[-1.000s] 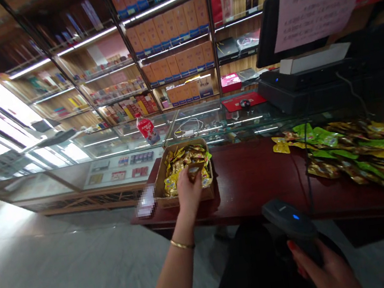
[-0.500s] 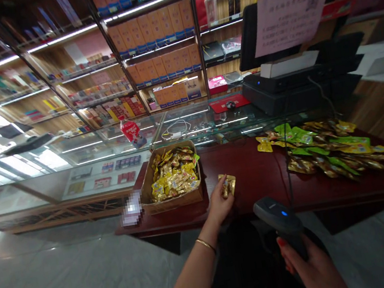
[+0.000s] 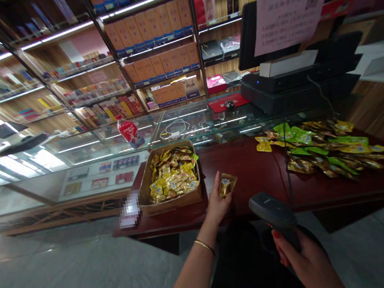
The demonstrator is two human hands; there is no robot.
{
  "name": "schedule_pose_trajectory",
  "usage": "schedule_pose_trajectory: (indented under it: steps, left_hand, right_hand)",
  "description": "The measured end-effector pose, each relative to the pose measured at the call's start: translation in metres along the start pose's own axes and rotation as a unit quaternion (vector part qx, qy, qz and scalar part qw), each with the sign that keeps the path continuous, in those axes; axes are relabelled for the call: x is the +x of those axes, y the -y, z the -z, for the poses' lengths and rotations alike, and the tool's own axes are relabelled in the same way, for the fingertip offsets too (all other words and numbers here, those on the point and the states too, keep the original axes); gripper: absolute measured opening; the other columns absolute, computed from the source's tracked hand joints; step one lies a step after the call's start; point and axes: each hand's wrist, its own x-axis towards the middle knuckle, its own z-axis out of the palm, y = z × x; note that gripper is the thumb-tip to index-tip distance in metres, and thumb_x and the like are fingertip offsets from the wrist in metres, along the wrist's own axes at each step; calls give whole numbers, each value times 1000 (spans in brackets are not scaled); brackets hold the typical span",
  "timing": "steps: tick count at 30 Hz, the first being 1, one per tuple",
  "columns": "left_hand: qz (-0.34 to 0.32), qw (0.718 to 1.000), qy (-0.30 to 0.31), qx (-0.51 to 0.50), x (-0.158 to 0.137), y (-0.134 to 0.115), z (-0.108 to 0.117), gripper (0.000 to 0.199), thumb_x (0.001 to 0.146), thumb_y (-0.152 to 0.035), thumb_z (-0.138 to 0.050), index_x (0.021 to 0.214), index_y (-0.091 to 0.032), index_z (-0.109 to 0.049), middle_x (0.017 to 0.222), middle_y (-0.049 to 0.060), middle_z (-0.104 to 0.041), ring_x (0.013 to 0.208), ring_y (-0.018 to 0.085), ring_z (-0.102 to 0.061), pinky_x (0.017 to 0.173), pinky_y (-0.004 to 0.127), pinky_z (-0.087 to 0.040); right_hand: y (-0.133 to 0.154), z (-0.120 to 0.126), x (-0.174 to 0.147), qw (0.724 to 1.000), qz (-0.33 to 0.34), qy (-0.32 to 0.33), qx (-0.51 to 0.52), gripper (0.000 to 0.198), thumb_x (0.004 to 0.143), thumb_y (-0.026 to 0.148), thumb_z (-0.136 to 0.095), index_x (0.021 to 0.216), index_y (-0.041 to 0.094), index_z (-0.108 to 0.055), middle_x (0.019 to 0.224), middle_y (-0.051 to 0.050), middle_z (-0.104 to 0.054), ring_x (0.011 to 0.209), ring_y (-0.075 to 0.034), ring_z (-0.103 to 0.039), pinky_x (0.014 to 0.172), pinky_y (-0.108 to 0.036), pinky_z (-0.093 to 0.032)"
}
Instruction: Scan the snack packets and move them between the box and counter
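Note:
My left hand [image 3: 219,204], a gold bangle at its wrist, grips a small gold snack packet [image 3: 226,185] just above the dark red table [image 3: 242,165]. Wrapped round the handle of a barcode scanner [image 3: 273,210] is my right hand [image 3: 300,255], its scanner head pointing towards the packet. To the left of my left hand, a cardboard box [image 3: 174,203] holds many gold and yellow packets. A spread pile of gold, green and yellow packets [image 3: 325,145] lies on the table's right side.
Behind the table runs a glass display counter [image 3: 105,142] with a red-labelled bottle [image 3: 130,132] on it. A monitor [image 3: 248,34] with a pink paper sign [image 3: 290,16] stands back right. A cable [image 3: 288,168] crosses the table. Stocked shelves [image 3: 159,45] line the wall.
The packet in my left hand has turned a little, and the thumb has shifted off its face. The scanner has moved slightly left, and its blue light no longer shows.

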Motion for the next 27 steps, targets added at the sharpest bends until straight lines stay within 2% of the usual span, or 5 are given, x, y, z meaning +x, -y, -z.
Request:
schedule_pose_trajectory:
  steps: [6,10,14,22,27]
  left_hand:
    - [35,998,-4,53,0,-1,-5,65,80,-13,-62,144,-18,-51,140,9,-61,126,23,-59,112,38,-43]
    - [117,990,37,76,23,-12,-26,56,75,-9,-67,130,-15,-63,111,8,-75,100,22,-70,95,35,-55]
    - [195,978,59,49,73,-25,-77,45,73,-6,-72,118,-15,-69,104,8,-76,86,17,-71,79,26,-57]
    - [232,965,101,75,150,-32,-207,45,76,-13,-71,120,-11,-67,90,9,-76,65,15,-70,61,25,-58]
    - [190,967,143,92,142,-41,-222,32,75,-11,-69,106,-13,-75,87,8,-77,81,21,-73,78,31,-60]
  right_hand:
    - [3,0,-1,999,-16,-17,39,52,82,72,-57,92,21,-63,55,3,-60,52,-18,-59,54,-26,-48]
    - [-8,9,-2,998,-24,-17,60,57,80,74,-57,95,20,-64,56,3,-60,51,-17,-59,53,-27,-48]
    - [-15,17,-3,997,-33,-20,68,57,79,75,-57,91,20,-65,53,3,-59,50,-17,-57,52,-26,-48]
    - [-21,26,-4,990,-54,-95,87,55,77,77,-56,83,23,-66,46,5,-53,44,-17,-53,46,-26,-42]
    - [-31,31,-4,990,-72,-93,77,55,77,78,-54,84,24,-63,46,4,-56,46,-19,-57,49,-29,-44]
